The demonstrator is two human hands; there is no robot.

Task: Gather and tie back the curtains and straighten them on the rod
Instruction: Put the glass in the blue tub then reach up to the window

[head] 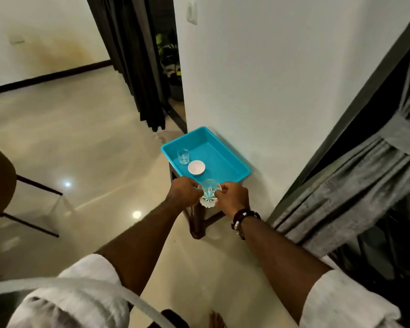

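A grey curtain [355, 185] hangs at the right, gathered by a grey tie-back band [400, 136]. A darker curtain [133, 58] hangs loose at the far doorway. My left hand [184, 194] and my right hand [232, 197] both hold a cut-glass tumbler [208, 195] between them, over the near edge of a turquoise tray [223, 152]. Neither hand touches a curtain.
The tray rests on a small dark wooden stool [197, 221] against the white wall and holds a small glass [183, 156] and a white bowl [196, 167]. A chair [0, 181] stands at the left on the glossy floor. A potted plant [172, 67] sits behind the far curtain.
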